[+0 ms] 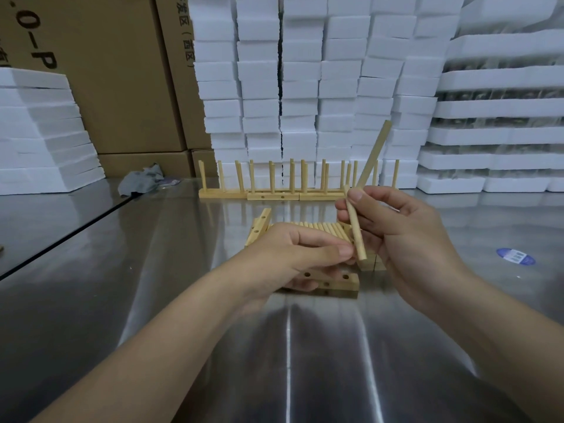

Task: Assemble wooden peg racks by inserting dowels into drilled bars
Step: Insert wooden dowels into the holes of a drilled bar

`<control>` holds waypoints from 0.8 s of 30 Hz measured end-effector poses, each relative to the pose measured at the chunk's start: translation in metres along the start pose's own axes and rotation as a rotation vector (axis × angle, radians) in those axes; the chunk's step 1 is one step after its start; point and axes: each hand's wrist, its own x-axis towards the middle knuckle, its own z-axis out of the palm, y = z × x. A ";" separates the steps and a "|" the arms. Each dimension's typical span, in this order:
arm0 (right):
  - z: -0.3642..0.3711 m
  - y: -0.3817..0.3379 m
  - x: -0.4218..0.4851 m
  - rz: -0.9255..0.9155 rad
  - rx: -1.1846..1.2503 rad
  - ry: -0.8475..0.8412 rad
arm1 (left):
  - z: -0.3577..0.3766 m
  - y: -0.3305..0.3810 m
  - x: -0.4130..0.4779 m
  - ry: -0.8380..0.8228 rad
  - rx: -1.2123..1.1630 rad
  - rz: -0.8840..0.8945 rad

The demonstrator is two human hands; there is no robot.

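Note:
My left hand point(300, 253) grips a drilled wooden bar point(332, 280) just above the steel table, fingers curled under it, thumb stretched toward a dowel. My right hand point(403, 236) holds two dowels: a short dowel point(355, 227) pinched under the thumb, its lower end beside my left thumb above the bar, and a longer dowel point(374, 154) slanting up and to the right. Behind my hands lies a pile of loose dowels point(323, 228) on more bars, with one drilled bar point(259, 227) leaning at its left. Finished peg racks point(274, 184) stand in a row further back.
The steel table point(183, 285) carries a crumpled grey wrapper point(142, 180) at the back left and a blue sticker point(515, 256) at the right. White foam blocks point(305, 87) are stacked along the back and left, cardboard boxes point(122, 71) behind them.

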 end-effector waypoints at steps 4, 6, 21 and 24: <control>0.002 0.001 -0.001 -0.011 0.022 -0.028 | 0.004 0.000 0.000 -0.026 -0.078 -0.008; 0.003 0.001 -0.002 -0.018 0.037 -0.030 | 0.004 0.000 0.000 -0.048 -0.096 -0.010; 0.002 -0.002 -0.002 -0.090 0.032 -0.017 | 0.005 0.000 0.001 -0.030 -0.108 -0.024; 0.003 -0.003 -0.002 -0.098 0.016 -0.004 | 0.003 -0.001 0.000 -0.026 -0.107 -0.020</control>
